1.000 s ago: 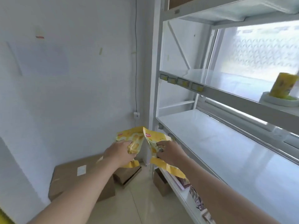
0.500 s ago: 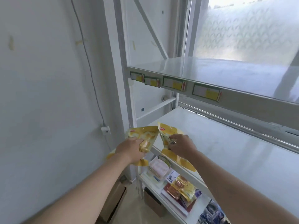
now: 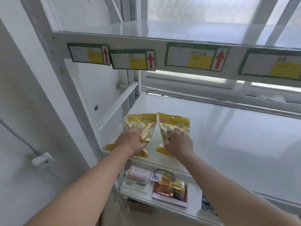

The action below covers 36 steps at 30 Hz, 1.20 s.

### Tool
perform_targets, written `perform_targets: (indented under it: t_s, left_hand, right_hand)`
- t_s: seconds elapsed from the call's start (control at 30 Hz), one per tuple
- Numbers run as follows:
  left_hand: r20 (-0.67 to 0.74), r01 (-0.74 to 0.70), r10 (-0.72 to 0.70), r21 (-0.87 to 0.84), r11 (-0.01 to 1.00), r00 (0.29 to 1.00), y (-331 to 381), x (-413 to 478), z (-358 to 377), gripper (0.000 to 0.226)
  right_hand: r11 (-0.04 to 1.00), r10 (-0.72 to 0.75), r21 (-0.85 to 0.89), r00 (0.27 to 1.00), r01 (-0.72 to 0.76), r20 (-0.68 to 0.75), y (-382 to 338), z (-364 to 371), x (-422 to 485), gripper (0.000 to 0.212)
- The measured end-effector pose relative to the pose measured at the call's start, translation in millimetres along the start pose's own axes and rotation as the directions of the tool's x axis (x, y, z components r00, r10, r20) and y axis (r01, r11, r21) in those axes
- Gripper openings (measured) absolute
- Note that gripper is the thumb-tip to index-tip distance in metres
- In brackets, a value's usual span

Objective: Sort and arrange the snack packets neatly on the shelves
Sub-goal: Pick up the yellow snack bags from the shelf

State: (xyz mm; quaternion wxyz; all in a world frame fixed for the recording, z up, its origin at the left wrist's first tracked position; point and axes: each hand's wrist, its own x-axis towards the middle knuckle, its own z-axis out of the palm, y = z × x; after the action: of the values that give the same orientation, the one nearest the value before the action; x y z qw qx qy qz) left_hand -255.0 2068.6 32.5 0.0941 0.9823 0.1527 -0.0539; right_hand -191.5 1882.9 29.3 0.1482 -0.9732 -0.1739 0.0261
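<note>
Right, nearest you, below your forearms, the lower shelf [image 3: 192, 207] carries a few packets near its left end. A pink-and-white packet [image 3: 138, 174] is at the left, and just beside it a yellow-orange packet [image 3: 172, 185] lies on a dark red packet [image 3: 160, 194]. Print is too blurred to read.

Above that, both hands are at the front left corner of the middle shelf [image 3: 236, 136]. Your left hand [image 3: 132, 141] sits on top of the left packet [image 3: 143, 121], fingers bent down onto it & gripping. Its btm edge is at the shelf's front edge, top pointing to the back. Your right hand [image 3: 178, 142] grips the right packet [image 3: 177, 123], fingers curled into its crumpled front. Both are yellow w/ a small red logo at the top left corner. They lie side by side, top corners almost touching, bottoms a bit apart. Can't tell if either lies fully flat.

Left of the shelves, on the wall, is a white plug [image 3: 42, 159] w/ a grey cable [image 3: 21, 139].

Farther back & higher, the upper shelf [image 3: 162, 39] has four green-bordered labels [image 3: 195, 56] along its front edge, each w/ a yellow patch. Three show a red up arrow. Behind everything is a frosted window [image 3: 203, 8].
</note>
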Motion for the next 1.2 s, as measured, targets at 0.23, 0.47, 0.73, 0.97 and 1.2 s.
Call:
perform_targets:
  t_s: [0.23,0.47,0.73,0.97,1.2]
  left_hand:
    - [0.113,-0.126,0.114,0.105,0.986,0.987,-25.6,11.5,20.1,0.097]
    - [0.202,-0.426,0.399,0.112,0.898,0.894,61.2,14.1,-28.3,0.092]
    - [0.369,-0.790,0.742,-0.034,0.613,0.560,250.8,-56.8,-28.3,0.093]
    - [0.438,-0.940,0.852,-0.040,0.338,0.288,431.3,-172.1,-10.2,0.085]
    - [0.420,-0.978,0.885,0.036,0.207,0.203,598.4,-286.3,11.5,0.081]
  right_hand:
    - [0.975,0.176,-0.154,0.982,-0.163,0.071,-19.3,30.4,-21.0,0.063]
    - [0.886,0.458,-0.091,0.888,-0.454,0.033,47.9,-53.0,-92.9,0.073]
    - [0.690,0.720,0.023,0.689,-0.724,0.088,179.2,-141.0,-254.4,0.073]
    - [0.489,0.866,0.111,0.497,-0.865,0.057,289.3,-202.6,-421.5,0.074]
    - [0.333,0.932,0.274,0.359,-0.902,0.050,410.4,-253.0,-576.4,0.074]
